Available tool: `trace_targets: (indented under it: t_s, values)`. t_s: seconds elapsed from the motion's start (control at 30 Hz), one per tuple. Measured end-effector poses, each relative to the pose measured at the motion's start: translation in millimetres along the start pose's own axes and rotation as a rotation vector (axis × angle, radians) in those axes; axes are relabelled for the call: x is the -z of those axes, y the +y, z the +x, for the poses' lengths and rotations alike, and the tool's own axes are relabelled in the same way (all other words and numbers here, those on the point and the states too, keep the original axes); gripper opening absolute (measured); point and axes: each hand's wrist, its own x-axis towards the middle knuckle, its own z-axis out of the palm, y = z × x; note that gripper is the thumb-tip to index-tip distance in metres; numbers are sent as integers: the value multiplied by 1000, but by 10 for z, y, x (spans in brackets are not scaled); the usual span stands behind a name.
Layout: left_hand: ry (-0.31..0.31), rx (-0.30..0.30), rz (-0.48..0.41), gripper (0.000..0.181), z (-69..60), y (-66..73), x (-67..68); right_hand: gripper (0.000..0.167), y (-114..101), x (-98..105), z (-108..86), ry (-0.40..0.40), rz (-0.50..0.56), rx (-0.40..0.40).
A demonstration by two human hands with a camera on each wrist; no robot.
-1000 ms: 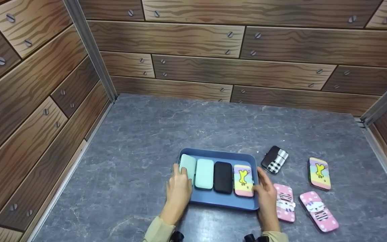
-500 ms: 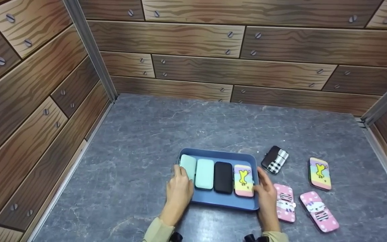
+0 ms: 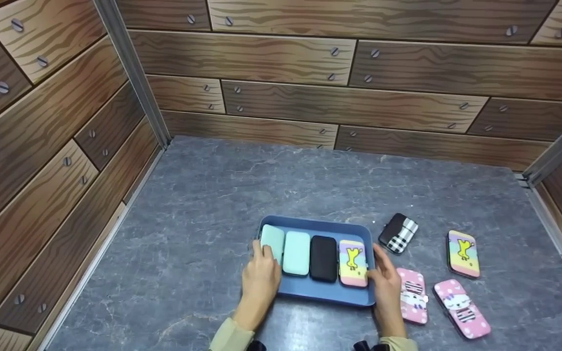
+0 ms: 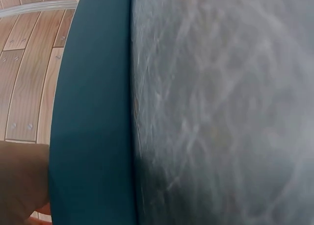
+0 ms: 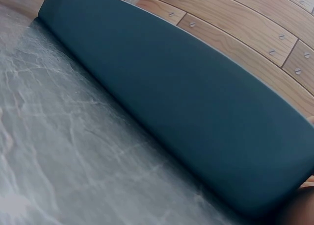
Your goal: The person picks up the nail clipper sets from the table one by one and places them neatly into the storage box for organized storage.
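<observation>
A blue tray point(image 3: 320, 295) lies on the table, its front wall filling much of both wrist views. Inside, side by side, are two mint-green cases point(image 3: 296, 253), a black case point(image 3: 323, 259) and a rainbow case point(image 3: 353, 263) with a yellow animal. My left hand point(image 3: 260, 278) grips the tray's left side, partly covering the leftmost mint case. On the opposite side my right hand point(image 3: 387, 282) holds the tray wall, thumb over the rim beside the rainbow case and fingers along the outside. The parts of the fingers behind the walls are hidden.
Right of the tray lie a black case with a checked panel point(image 3: 399, 233), another rainbow case point(image 3: 463, 253) and two pink cases point(image 3: 461, 308), one close beside my right hand. Wood-patterned walls point(image 3: 281, 58) enclose the marbled table point(image 3: 188, 219) at the back and sides.
</observation>
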Motion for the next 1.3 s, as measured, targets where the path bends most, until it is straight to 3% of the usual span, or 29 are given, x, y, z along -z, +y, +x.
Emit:
trace_targets:
  t_s: [0.27,0.6,0.9,0.97,1.1,1.3]
  values:
    - [48,-13,-90,13,-50,-45,40,72,-5,4,-4,-14,4,-10]
    - [187,-121,-180,13,-1,-217,75,72,-8,3,5,3,-7,1]
    - [226,-59,-245,25,75,-380,21,71,11,1,-3,7,-1,20]
    - [218,-59,-259,26,93,-403,7,70,3,0,-9,7,-12,20]
    - [138,-41,-306,25,137,-438,8,70,-6,-3,-12,6,-8,19]
    - [-80,28,-476,33,239,-504,0,70,-13,-5,-7,15,-11,9]
